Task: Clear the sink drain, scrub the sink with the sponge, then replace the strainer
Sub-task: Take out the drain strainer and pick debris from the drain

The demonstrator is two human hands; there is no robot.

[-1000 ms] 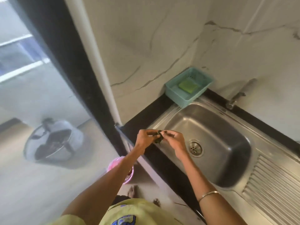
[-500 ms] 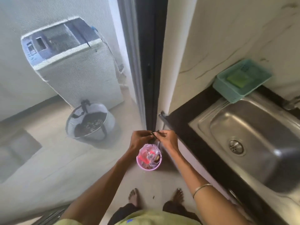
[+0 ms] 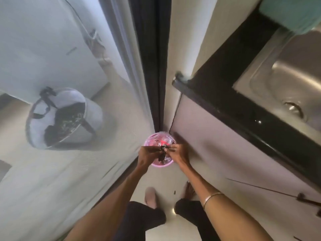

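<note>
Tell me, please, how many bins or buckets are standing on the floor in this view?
2. A small pink bin sits directly below both hands by the cabinet corner; a larger grey bucket stands to the left, behind the screen door. Others may be out of frame.

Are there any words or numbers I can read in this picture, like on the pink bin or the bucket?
No words or numbers can be read anywhere.
Pink bin: wrappers inside show red and white, too blurred to read.
White appliance behind the screen: one small dark mark, too blurred to read.
Bucket, sink, teal basket: no lettering visible.
</note>
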